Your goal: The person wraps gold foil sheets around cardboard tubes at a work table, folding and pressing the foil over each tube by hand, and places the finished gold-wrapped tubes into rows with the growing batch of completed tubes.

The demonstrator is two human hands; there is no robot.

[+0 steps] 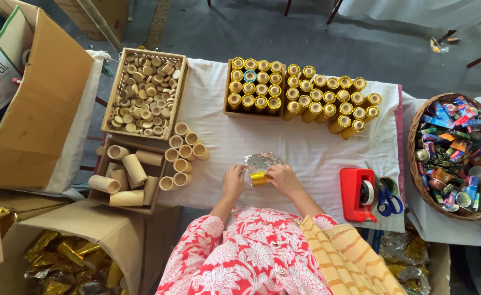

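Both hands meet at the near middle of the white-clothed table. Left hand has fingers curled onto the left end of a small gold foil tube; right hand has fingers closed on its right end and top. The tube lies flat between the two sets of fingertips, with a crinkled sheet of silver foil just beyond the fingertips, touching the tube. Far beyond the fingers, a cardboard tray of upright gold-wrapped tubes, and more finished gold tubes in rows beside it on the cloth. Left of the left-hand fingers, loose bare cardboard tubes standing on end, then an open box of larger cardboard tubes, and past that a wooden crate of small cardboard rings. Right of the right-hand fingers, a red tape dispenser, blue-handled scissors just beside it, and well apart at the table edge a wicker basket of mixed coloured packets.
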